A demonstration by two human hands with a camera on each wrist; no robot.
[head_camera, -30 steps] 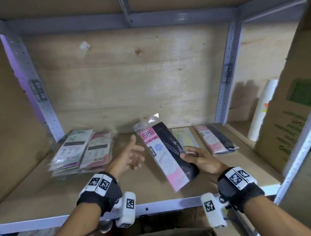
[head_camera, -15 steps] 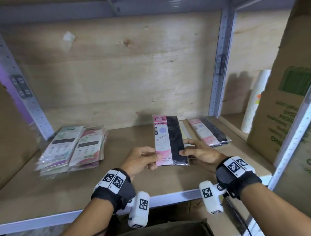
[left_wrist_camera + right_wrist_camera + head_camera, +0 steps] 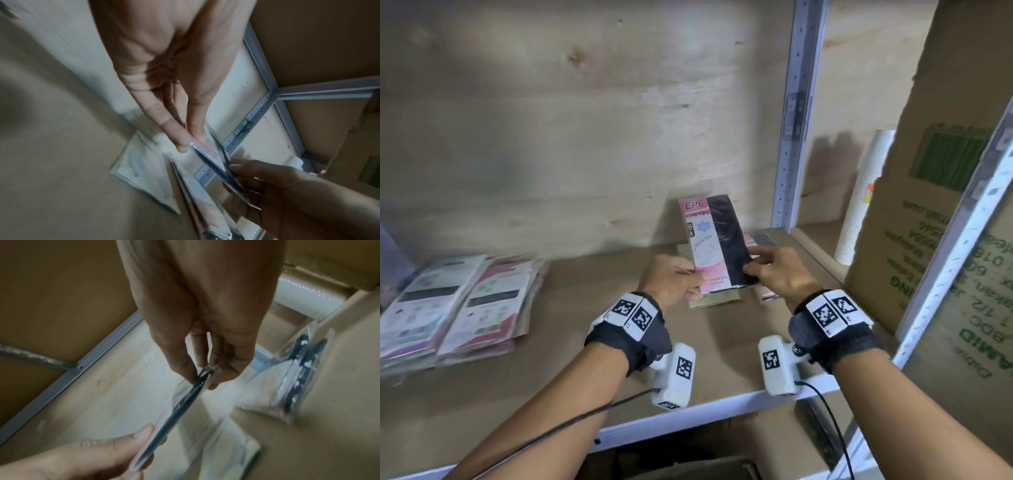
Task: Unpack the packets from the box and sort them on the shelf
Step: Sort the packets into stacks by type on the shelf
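Left hand (image 3: 671, 279) and right hand (image 3: 777, 274) each in a pinching grip on packet (image 3: 717, 245), held tilted over shelf (image 3: 571, 342); packet stacks (image 3: 455, 308) at left

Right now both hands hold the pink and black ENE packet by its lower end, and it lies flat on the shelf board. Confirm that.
Not quite. The left hand and right hand do hold the ENE packet by its lower end, but it does not lie flat on the shelf board. The head view shows it held up, tilted, above a pale packet lying there.
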